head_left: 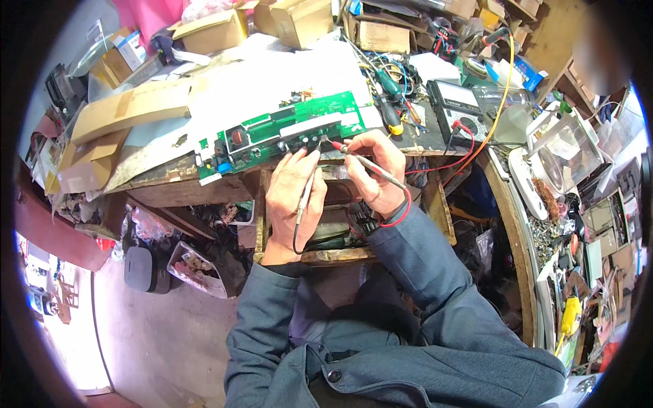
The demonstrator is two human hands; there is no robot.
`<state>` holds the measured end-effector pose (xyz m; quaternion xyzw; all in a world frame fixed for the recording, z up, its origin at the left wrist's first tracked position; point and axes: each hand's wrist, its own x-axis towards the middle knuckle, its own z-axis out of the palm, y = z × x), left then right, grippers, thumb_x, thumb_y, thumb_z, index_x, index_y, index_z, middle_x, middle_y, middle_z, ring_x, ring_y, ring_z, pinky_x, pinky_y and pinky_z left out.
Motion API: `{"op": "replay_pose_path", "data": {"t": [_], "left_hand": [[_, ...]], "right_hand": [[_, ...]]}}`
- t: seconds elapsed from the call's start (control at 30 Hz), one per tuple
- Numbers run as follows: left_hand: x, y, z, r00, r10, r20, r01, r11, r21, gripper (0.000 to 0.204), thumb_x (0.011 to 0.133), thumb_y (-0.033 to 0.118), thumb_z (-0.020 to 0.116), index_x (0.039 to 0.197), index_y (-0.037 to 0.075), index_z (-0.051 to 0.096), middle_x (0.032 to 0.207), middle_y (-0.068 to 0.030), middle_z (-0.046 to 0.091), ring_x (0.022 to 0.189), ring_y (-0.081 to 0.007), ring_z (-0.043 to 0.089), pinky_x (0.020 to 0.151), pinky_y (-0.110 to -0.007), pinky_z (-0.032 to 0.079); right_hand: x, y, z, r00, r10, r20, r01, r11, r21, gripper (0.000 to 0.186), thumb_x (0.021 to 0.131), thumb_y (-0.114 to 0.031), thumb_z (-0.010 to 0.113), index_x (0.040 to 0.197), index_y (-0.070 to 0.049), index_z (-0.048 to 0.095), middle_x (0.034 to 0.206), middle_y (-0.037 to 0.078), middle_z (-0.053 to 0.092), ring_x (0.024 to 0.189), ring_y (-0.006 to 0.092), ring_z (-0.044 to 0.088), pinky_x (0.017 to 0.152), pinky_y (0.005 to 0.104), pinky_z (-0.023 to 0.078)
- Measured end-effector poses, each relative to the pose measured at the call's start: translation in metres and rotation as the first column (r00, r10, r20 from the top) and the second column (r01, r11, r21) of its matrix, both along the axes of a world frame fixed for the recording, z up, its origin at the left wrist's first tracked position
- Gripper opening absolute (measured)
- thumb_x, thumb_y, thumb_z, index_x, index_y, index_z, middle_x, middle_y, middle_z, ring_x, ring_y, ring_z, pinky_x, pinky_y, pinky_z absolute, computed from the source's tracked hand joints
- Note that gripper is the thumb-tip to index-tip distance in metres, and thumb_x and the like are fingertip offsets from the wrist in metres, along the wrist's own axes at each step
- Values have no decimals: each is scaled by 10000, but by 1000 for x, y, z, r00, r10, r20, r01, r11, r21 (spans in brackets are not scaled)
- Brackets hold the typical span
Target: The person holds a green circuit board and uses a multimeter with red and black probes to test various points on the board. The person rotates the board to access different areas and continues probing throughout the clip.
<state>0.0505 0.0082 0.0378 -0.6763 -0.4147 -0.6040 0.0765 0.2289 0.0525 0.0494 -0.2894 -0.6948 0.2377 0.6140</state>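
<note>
A long green circuit board (345, 109) lies along the front edge of the workbench, with capacitors, pale heat sinks and a blue part on it. My left hand (280, 197) is closed round a slim test probe (304, 195) with a black lead, its fingers against the board's near edge. From the right, my right hand (381, 194) pinches a second test probe (373, 166), whose red tip points at the board's parts near the left fingertips. Whether either tip touches metal cannot be made out. A red lead runs from my right hand towards an analog multimeter (457, 102).
Screwdrivers (389, 114) and tangled wires lie right of the board. A soldering iron (496, 36) with an orange cord stands behind the multimeter. Cardboard pieces (132, 109) cover the bench's left. Below my hands is an open drawer (340, 255). Clutter fills the right-hand bench.
</note>
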Motion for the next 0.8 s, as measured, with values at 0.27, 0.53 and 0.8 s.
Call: {"op": "replay_pose_path", "data": {"t": [0.27,0.53,0.8], "left_hand": [[-3,-1,-1,1000,1,-24,-2,1000,-20,294,940,2,755,1232,7,781,1168,-159,800,1178,-334,769,1128,-502,558],[-2,-2,2,1000,-12,-26,11,1000,-29,300,938,6,758,1237,10,779,1168,-156,797,1178,-334,765,1125,-503,556],[-2,-1,1,1000,-8,-25,7,999,-46,309,939,10,748,1246,10,783,1177,-170,795,1190,-346,761,1133,-498,546]], "right_hand": [[-2,-4,5,999,28,-19,-30,996,-79,175,923,-26,723,1088,19,684,955,83,725,835,119,692,770,289,571],[0,0,1,1000,14,10,-13,998,-58,166,914,-36,749,1064,6,692,965,97,707,870,164,713,802,306,583],[-4,-1,3,999,22,-25,-23,998,-56,139,942,-18,746,1070,5,697,929,71,714,807,119,688,722,282,569]]}}
